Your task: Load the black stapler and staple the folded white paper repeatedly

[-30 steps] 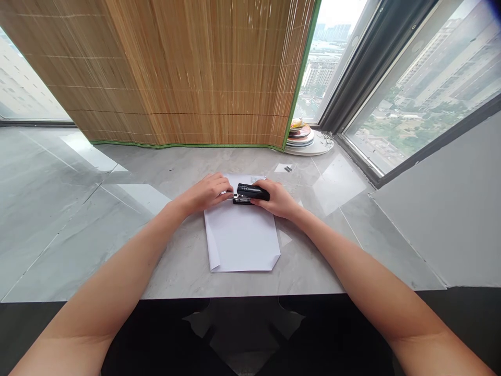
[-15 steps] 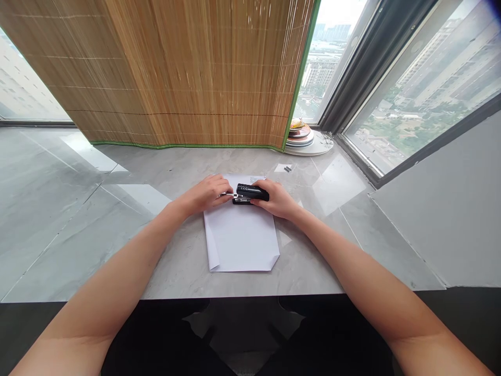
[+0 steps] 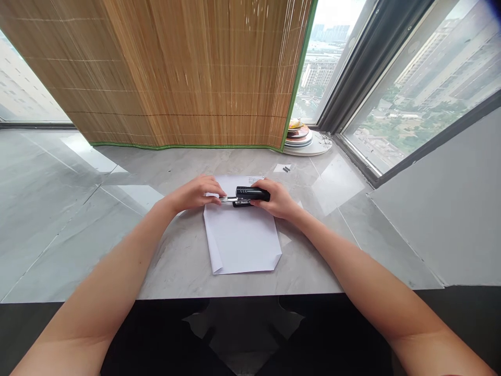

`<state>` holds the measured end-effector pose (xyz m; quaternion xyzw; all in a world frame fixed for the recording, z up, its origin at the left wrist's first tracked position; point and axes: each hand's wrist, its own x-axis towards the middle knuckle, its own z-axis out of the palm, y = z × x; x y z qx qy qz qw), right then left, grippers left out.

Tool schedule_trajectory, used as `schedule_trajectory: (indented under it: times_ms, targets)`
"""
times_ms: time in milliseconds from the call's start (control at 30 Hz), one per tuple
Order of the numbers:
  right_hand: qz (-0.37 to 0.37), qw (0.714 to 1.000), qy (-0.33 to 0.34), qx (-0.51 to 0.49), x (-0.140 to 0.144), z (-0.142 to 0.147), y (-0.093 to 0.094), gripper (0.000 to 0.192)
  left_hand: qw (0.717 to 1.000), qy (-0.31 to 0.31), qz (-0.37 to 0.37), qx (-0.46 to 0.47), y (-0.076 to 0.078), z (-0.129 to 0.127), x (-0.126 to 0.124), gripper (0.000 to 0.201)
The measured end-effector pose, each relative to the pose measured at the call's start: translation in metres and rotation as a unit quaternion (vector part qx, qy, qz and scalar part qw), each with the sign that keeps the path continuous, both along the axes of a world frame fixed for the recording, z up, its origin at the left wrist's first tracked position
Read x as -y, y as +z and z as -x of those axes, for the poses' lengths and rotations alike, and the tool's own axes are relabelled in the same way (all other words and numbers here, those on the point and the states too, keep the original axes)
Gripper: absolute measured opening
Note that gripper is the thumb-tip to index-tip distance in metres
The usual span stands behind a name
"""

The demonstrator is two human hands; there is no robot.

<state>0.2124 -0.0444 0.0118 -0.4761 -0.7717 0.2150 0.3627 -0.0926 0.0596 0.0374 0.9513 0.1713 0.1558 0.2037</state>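
A black stapler [image 3: 247,193] is over the upper part of a white paper stack [image 3: 243,240], whose lower corners are folded. My right hand [image 3: 276,199] is closed around the stapler's right end. From its left end sticks out a silver metal staple tray [image 3: 230,199]. The thumb and fingers of my left hand [image 3: 195,193] pinch the tray's outer end. Whether staples lie inside the tray is too small to tell.
Behind the paper, to the right, two dark strips of staples [image 3: 286,168] lie near a light patch. Stacked plates [image 3: 299,141] stand by the window corner. A bamboo blind [image 3: 188,78] hangs along the back of the grey marbled counter [image 3: 176,271].
My left hand has moved left, drawing more of the silver tray out of the stapler. The right hand keeps its hold, and the paper's lower edge has shifted slightly right.
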Motion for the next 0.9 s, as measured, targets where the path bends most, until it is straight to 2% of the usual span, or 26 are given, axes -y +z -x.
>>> schedule_trajectory:
  times_ms: [200,433,500,633,767,833,900]
  targets:
    - [-0.001,0.999,0.047,-0.017,0.014,0.016,0.013,0.017,0.998,-0.01,-0.032,0.055,-0.007,-0.027,0.019,0.036]
    - [0.009,0.997,0.011,-0.069,0.011,0.019,0.008,0.027,0.994,0.028,-0.04,0.095,-0.004,-0.025,0.017,0.044]
    - [0.005,0.998,-0.006,-0.064,0.011,0.018,0.008,0.026,0.992,0.065,-0.041,0.103,-0.006,-0.024,0.013,0.044]
    - [-0.024,0.993,-0.098,-0.068,0.007,0.006,0.013,0.024,0.981,0.176,-0.071,0.047,-0.022,-0.024,0.005,0.044]
    - [-0.032,0.964,-0.261,-0.039,-0.003,-0.028,0.016,0.023,0.98,0.181,-0.063,-0.058,-0.037,-0.022,-0.003,0.046]
    - [-0.019,0.948,-0.318,-0.005,-0.007,-0.048,0.015,0.025,0.981,0.179,-0.047,-0.062,-0.038,-0.018,-0.005,0.045]
    - [0.0,0.938,-0.347,0.031,-0.011,-0.064,0.013,0.029,0.983,0.178,-0.033,-0.041,-0.036,-0.015,-0.006,0.045]
